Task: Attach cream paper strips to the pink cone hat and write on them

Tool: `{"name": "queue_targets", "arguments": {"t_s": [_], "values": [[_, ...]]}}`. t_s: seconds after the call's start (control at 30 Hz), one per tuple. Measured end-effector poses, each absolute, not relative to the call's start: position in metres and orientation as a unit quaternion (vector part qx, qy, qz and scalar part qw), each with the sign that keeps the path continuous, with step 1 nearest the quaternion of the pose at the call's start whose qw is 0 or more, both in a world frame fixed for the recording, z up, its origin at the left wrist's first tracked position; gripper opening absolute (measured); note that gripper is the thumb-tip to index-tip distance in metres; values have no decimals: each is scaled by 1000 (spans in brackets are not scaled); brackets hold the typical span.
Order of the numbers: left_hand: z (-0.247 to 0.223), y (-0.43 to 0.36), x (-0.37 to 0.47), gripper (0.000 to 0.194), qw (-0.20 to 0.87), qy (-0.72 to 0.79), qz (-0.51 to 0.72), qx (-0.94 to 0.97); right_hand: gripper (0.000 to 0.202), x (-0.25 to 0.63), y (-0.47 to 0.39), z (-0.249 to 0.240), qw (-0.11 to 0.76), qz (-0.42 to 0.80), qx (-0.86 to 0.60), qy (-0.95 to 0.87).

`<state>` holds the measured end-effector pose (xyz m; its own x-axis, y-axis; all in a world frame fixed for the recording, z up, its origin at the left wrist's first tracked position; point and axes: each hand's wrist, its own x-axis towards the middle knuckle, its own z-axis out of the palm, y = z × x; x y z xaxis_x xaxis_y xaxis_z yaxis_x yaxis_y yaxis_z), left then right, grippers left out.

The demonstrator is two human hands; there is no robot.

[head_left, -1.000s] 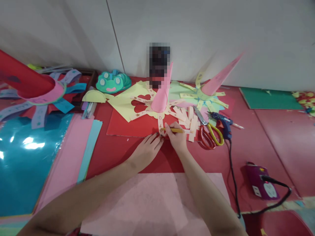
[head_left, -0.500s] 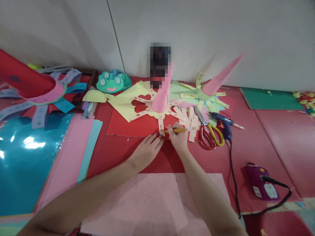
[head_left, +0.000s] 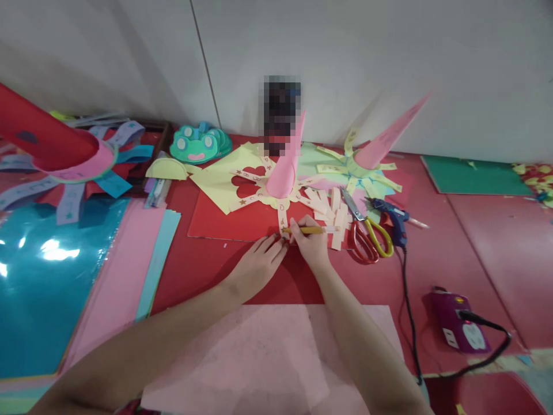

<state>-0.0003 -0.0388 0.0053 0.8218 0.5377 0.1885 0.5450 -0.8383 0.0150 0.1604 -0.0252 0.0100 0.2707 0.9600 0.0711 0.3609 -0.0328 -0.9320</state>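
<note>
My right hand (head_left: 311, 242) grips a yellow pen (head_left: 309, 230), its tip on the end of a cream paper strip (head_left: 282, 217) marked with letters. The strip points toward me from the scalloped base of a pink paper cone (head_left: 281, 178), which stands upright. Beside the strip's near end, my left hand (head_left: 259, 262) lies flat with its fingers stretched out, the fingertips touching the strip's end. Under the cone lie cream sheets and a red sheet (head_left: 233, 225). More lettered strips fan out around the cone.
Right of the hands lie loose paper strips (head_left: 339, 222), scissors (head_left: 371, 236), a blue glue gun (head_left: 395, 219) and a purple power box (head_left: 460, 323) with a black cord. A second pink cone (head_left: 389, 138) stands behind. Coloured sheets (head_left: 52, 276), a red cone (head_left: 47, 135) and green frog shapes (head_left: 196, 144) are left.
The pen and the fingers of my right hand have shifted slightly left over the strip's end. My left hand stays in place.
</note>
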Motion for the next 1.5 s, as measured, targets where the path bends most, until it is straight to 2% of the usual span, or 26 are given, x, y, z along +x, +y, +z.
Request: {"name": "queue_targets", "arguments": {"t_s": [0.3,0.8,1.03,1.5], "values": [[4,-39,-1,39,9,-285,-97,-953,33,160,-24,11,475,330,-636,-511],[4,-39,-1,40,7,-287,-101,-953,33,164,-24,3,486,256,-666,-504],[3,-39,-1,44,-17,-289,-95,-952,34,162,-24,6,486,285,-655,-504],[4,-39,0,40,32,-287,-103,-952,32,161,-24,10,474,298,-656,-505]]}}
